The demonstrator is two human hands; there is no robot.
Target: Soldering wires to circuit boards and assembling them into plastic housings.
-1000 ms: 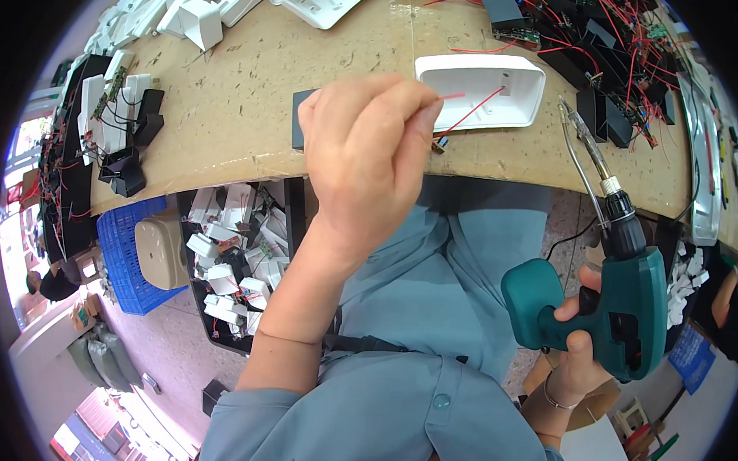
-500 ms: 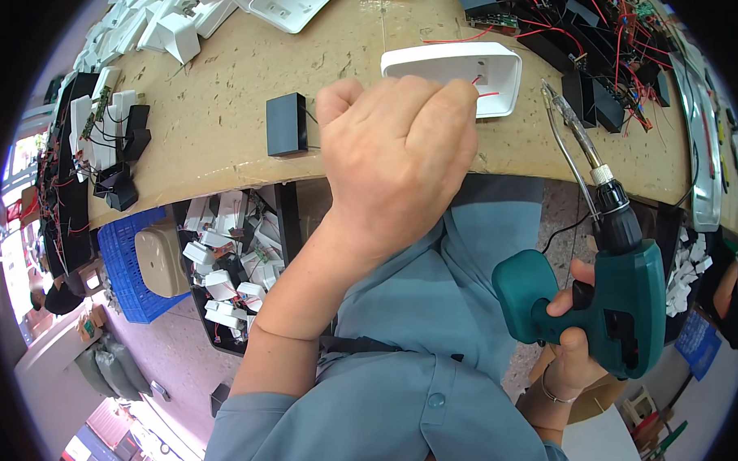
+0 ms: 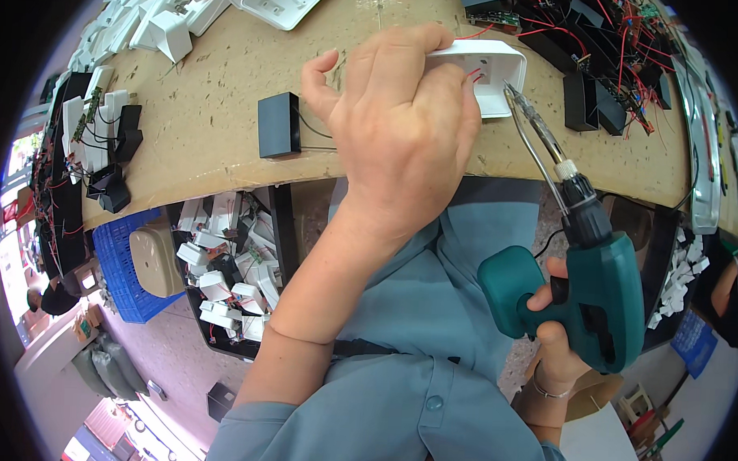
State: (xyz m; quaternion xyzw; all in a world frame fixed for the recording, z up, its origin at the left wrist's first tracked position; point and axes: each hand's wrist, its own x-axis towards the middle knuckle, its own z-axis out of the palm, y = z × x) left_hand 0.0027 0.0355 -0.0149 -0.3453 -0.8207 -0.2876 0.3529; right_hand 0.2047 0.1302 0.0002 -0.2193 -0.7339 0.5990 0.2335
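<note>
Since half a second ago, the green soldering gun (image 3: 606, 300) has shifted left, bringing its metal tip (image 3: 516, 97) to the right end of the white box (image 3: 505, 60) at upper centre, and the left hand (image 3: 401, 130) has loosened its curl. A scuffed tan worktop (image 3: 202, 127) spans the upper frame, white housings (image 3: 152, 28) piled upper left, black cases (image 3: 581, 100) upper right. Below its edge at left are a black bin (image 3: 283, 227) of white parts (image 3: 221, 286), a blue basket (image 3: 116, 262) and the floor (image 3: 166, 345). At lower right, the right hand (image 3: 560, 347) wraps its fingers around the gun's handle. The left hand's fingers are partly bent, one by the white box's upper rim; whether they pinch the red wire (image 3: 474, 73) cannot be told. The worktop's front edge bows across mid-frame, below the black box (image 3: 278, 126). Tan surface runs left from there; a narrow strip separates white box from black cases.
</note>
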